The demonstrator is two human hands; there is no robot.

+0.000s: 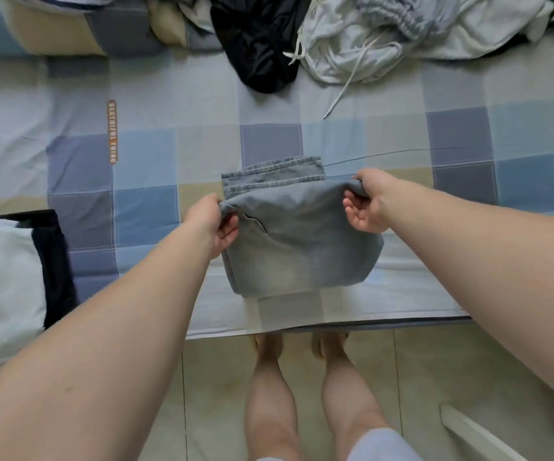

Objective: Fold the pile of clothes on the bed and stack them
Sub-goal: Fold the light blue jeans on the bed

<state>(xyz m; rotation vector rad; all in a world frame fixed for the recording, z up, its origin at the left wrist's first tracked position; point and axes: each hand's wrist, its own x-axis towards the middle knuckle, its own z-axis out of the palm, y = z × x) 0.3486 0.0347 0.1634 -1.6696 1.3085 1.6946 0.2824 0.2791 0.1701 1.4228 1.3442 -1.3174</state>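
A pair of light blue jeans (298, 241), folded into a compact bundle, lies near the front edge of the checked bed (142, 168). My left hand (214, 224) pinches the upper fold at its left corner. My right hand (367, 201) pinches the same fold at its right corner, lifting it slightly above the hemmed leg ends behind. At the back lies the unfolded pile: a black garment (255, 38) and a white drawstring garment (368, 38).
A folded stack with a pale top and dark edge (6, 277) sits at the bed's left front. A pillow (52, 24) lies at the back left. A thin grey cord (395, 154) runs across the sheet. My bare legs stand on the tiled floor (418, 367).
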